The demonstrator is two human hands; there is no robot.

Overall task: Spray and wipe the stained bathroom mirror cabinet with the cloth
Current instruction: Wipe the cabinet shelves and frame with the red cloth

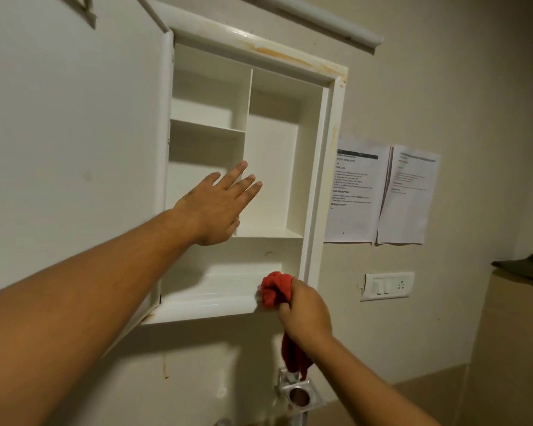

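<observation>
Glossy cabinet [317, 155], prob. plastic; red cloth [274, 290].

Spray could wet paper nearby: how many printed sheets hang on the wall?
2: the left sheet just right of the cabinet, the right sheet beside it; more may lie underneath.

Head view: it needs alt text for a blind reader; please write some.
A person's right hand grips a bunched red cloth at the lower ledge of an open white wall cabinet, while the open left hand reaches toward its shelves. Orange stains mark its top frame.

cloth [274, 291] on cabinet [323, 167] bottom ledge, right end | papers [382, 195] right of cabinet | switch [386, 285] below papers
</observation>
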